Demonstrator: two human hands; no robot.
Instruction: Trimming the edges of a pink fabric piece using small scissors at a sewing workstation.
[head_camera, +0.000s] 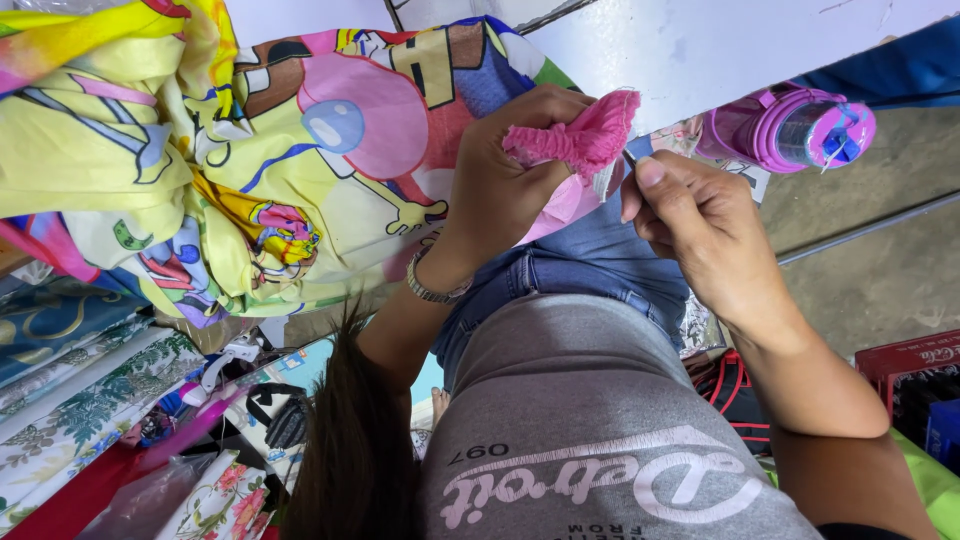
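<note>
The left hand (505, 180) is curled shut around a folded wad of bright pink fuzzy fabric (585, 135), gripping it from the left so its free end sticks out past the fingers toward the right hand (690, 225). That hand has thumb and fingers pinched closed on what looks like a thin dark sewing needle (630, 160), too slim to make out fully, its tip touching the lower edge of the pink fabric. The fabric sits above the person's lap in blue jeans (590, 265), with its long axis running roughly left to right across the view, the loose end tilted slightly upward and pointing to the right. A large cartoon-printed sheet in yellow, pink and blue (230, 150) is bunched to the left, just beside the left hand, and a pink and purple plastic bottle (790, 125) lies on its side near the right hand. As a judgement, the needle tip stands close to the left fingers, so a slip through the soft pile could prick them; the bulky folds could also shift in the grip and send a stitch off line, or the printed sheet could slide down and drag on the work
</note>
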